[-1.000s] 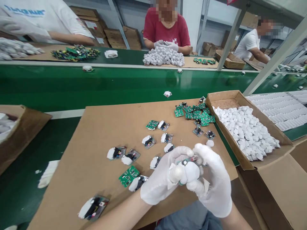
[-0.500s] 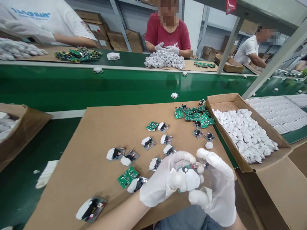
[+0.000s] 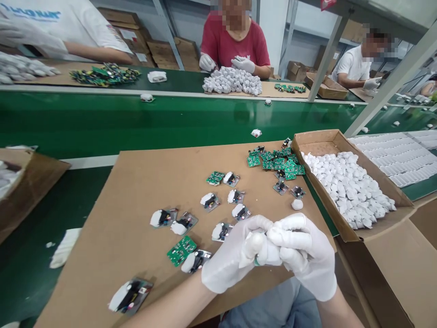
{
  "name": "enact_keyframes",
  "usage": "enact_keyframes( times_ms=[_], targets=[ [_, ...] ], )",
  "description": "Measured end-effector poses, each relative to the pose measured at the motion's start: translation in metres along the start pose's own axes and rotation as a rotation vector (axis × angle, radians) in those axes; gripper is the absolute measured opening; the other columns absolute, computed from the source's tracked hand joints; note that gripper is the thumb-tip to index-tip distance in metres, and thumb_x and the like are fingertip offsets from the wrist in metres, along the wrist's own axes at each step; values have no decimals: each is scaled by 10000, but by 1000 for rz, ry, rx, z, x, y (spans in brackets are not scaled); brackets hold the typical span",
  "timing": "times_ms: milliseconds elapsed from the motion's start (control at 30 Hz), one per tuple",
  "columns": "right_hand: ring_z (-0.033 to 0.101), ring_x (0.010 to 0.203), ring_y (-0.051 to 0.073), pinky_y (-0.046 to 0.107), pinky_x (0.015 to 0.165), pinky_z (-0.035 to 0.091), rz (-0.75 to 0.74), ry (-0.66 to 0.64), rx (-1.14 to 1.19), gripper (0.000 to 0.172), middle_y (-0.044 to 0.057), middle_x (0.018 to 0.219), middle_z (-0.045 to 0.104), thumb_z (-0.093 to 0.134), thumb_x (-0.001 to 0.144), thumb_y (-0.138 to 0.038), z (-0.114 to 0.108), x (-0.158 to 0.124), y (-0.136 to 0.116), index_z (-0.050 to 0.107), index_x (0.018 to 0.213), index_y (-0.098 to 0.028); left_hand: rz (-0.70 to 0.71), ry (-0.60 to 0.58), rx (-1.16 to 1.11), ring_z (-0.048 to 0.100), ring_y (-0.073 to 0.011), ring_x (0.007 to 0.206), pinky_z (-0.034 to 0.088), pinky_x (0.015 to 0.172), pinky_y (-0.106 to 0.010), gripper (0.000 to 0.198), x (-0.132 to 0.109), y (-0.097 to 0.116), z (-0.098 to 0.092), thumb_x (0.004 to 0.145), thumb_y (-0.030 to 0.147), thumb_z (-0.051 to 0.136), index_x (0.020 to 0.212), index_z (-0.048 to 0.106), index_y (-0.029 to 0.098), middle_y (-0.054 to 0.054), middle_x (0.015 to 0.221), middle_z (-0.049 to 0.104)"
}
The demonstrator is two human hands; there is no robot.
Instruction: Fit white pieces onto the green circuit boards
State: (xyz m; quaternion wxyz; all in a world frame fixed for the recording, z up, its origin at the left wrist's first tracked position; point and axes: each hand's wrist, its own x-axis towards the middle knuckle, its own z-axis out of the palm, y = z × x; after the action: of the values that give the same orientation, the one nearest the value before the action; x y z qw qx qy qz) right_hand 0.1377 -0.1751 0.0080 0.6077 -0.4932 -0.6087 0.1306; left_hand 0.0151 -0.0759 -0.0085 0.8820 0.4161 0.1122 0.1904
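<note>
My left hand [image 3: 241, 253], in a white glove, is closed around a small circuit board with a white piece on it; only a sliver of green shows below the fingers. My right hand [image 3: 305, 253], also gloved, presses its fingertips onto the same item from the right, and they cover most of it. Left of my hands, on the brown cardboard sheet [image 3: 136, 182], lie several boards with white pieces, among them a large one [image 3: 130, 296] near the front. A green board [image 3: 182, 250] lies among them. One loose white piece [image 3: 297, 204] sits beyond my right hand.
A pile of green boards [image 3: 278, 161] lies at the sheet's back right, beside a cardboard box [image 3: 403, 196] of white pieces. Another box [image 3: 34, 182] stands at left. Behind runs a green conveyor [image 3: 187, 118] carrying small items. Several people sit across it.
My right hand has closed in, its fingers now meeting the item held in my left hand. Items on the conveyor have shifted right. The person opposite has moved their hands apart.
</note>
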Motion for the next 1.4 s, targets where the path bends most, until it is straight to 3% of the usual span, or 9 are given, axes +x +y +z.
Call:
enact_keyframes(
  times_ms=[333, 500, 733, 833, 933, 1067, 1167, 1233, 1400],
  targets=[
    [674, 880, 183, 293, 716, 594, -57, 76, -104, 416, 57, 1030, 650, 633, 931, -315, 10, -3, 3, 563, 1339, -357, -6, 109, 55, 471, -118, 476, 365, 484, -241, 592, -2, 1, 0, 628, 744, 723, 696, 574, 175, 24, 494, 536],
    [650, 815, 207, 313, 662, 591, -76, -89, -179, 666, 81, 986, 651, 491, 940, -558, 7, -5, 2, 306, 1531, -315, -2, 52, 32, 402, -95, 443, 383, 507, -251, 578, 1, 2, 2, 653, 734, 714, 683, 551, 180, 75, 444, 413],
    [674, 776, 186, 304, 681, 595, -85, -77, -240, 498, 48, 892, 652, 508, 985, -402, 12, 7, -3, 417, 1471, -347, -44, -5, -50, 350, -77, 457, 321, 463, -219, 578, 1, 5, 1, 680, 691, 728, 597, 483, 174, 57, 486, 427],
    [644, 582, 149, 259, 570, 571, 94, -153, 21, 387, 1, 730, 658, 531, 968, -432, 16, 9, -6, 573, 1337, -324, -73, 15, -88, 410, -94, 498, 368, 491, -224, 595, -1, 7, 1, 663, 728, 710, 604, 513, 170, 35, 528, 471],
    [595, 452, 123, 220, 418, 485, 325, -211, 97, 288, -10, 616, 648, 487, 992, -410, 17, 5, -7, 724, 997, -245, -129, 101, -91, 464, -95, 515, 370, 484, -201, 427, -2, 7, 2, 650, 493, 844, 665, 572, 164, 28, 562, 538],
    [675, 634, 166, 255, 527, 551, 223, -115, -98, 285, 32, 776, 724, 578, 940, -463, 9, 11, -4, 764, 972, -250, -100, 98, -227, 532, -108, 553, 444, 515, -207, 379, 4, 10, 3, 683, 436, 837, 644, 588, 153, 14, 608, 574],
    [695, 865, 211, 326, 738, 595, 196, -7, -169, 397, 76, 1031, 735, 584, 932, -468, 5, 47, 9, 681, 1241, -239, -96, 212, -359, 624, -161, 646, 537, 628, -271, 423, 12, 19, 0, 825, 545, 672, 714, 647, 138, -46, 700, 658],
    [666, 721, 159, 291, 653, 578, 347, 39, -239, 433, 57, 1018, 739, 548, 959, -414, 6, 89, 29, 590, 1351, -236, -118, 375, -383, 670, -186, 720, 561, 724, -303, 420, 17, 27, -5, 938, 476, 538, 786, 678, 110, -100, 767, 708],
    [659, 767, 146, 326, 804, 560, 521, -98, -484, 336, 70, 983, 727, 499, 996, -265, 23, 203, 112, 620, 1270, -113, -15, 595, -343, 665, -156, 641, 559, 688, -277, 334, 24, 35, -12, 985, 273, 482, 751, 656, 111, -95, 732, 712]
  ],
)
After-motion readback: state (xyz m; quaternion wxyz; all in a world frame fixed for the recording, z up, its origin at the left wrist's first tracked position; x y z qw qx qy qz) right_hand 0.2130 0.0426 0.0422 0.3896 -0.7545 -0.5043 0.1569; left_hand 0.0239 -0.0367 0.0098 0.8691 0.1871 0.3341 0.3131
